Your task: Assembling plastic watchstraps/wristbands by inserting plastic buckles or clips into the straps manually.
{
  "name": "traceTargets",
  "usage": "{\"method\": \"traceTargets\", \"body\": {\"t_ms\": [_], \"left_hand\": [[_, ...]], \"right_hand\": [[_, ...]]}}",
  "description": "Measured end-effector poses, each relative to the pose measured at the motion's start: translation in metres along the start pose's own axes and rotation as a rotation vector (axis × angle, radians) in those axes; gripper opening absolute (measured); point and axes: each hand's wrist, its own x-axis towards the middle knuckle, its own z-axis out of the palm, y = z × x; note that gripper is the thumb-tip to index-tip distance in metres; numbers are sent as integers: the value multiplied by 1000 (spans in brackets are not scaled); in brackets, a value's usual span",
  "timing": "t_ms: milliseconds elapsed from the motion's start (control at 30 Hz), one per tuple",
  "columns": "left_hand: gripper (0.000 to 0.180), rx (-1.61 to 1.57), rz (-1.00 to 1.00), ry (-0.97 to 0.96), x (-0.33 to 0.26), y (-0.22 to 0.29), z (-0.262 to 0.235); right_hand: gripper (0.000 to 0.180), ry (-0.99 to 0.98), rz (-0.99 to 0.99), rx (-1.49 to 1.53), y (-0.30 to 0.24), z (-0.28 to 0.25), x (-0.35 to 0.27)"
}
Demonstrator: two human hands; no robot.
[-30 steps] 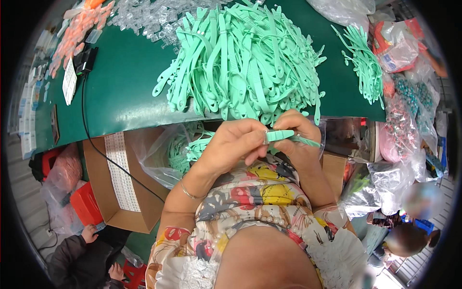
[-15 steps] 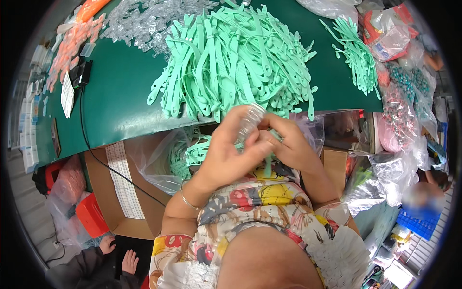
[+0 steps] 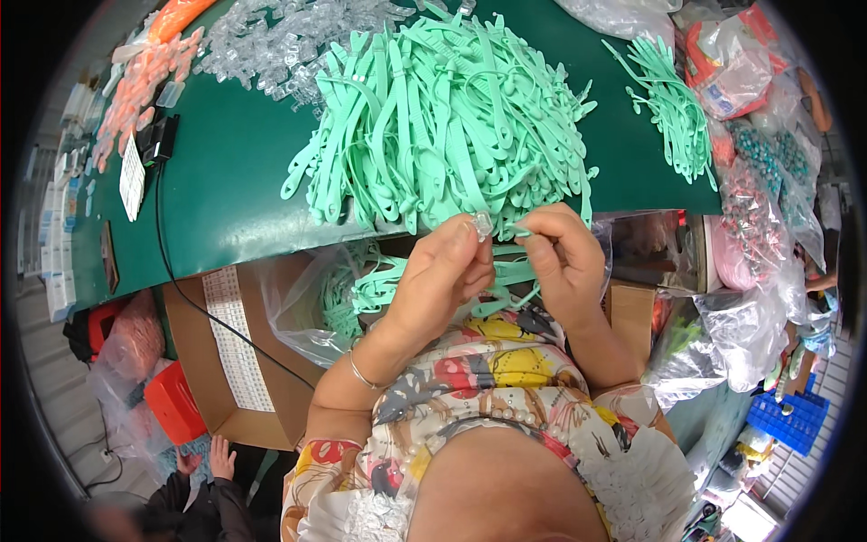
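Observation:
My left hand (image 3: 444,269) pinches a small clear plastic piece (image 3: 482,225) between thumb and fingertips. Close beside it, my right hand (image 3: 569,260) pinches the end of a mint-green silicone strap (image 3: 521,231); part of the strap seems to hang below between the hands. A small gap separates the two fingertips. Just beyond both hands, a big heap of mint-green straps (image 3: 452,126) covers the middle of the green table (image 3: 235,212). Below the hands, more green straps (image 3: 379,287) lie in a clear plastic bag (image 3: 293,307) under the table edge.
Clear plastic pieces (image 3: 280,45) pile up at the far left, beside orange pieces (image 3: 149,77). A smaller bundle of green straps (image 3: 670,108) lies on the right. A black cable (image 3: 161,244) runs down past a cardboard box (image 3: 203,361). Another person's hands (image 3: 221,458) show at lower left.
My hands have come apart from being closed together. Several stacked clear pieces showed in the left hand before; now one small clear piece shows at its fingertips. The other person's hands shifted.

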Motion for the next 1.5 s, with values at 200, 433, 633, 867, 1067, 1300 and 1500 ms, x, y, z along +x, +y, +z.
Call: {"method": "traceTargets", "body": {"t_ms": [200, 433, 633, 867, 1067, 1300, 1500], "left_hand": [[33, -195, -6, 16, 0, -2, 5], [33, -195, -36, 9, -2, -8, 6], [21, 258, 19, 57, -5, -2, -3], [14, 437, 150, -49, -5, 9, -14], [14, 272, 70, 33, -5, 13, -6], [11, 9, -99, 11, -7, 12, -15], [10, -72, -122, -64, -9, 12, -18]], "right_hand": [[17, 14, -33, -7, -12, 10, 1], [16, 42, -75, 57, 0, 15, -3], [10, -61, 166, 459, -5, 9, 4], [5, -170, 148, 618, 5, 7, -3], [6, -168, 288, 665, 6, 14, 1], [21, -233, 81, 184, 10, 10, 1], [24, -215, 79, 254, 6, 11, -1]]}}
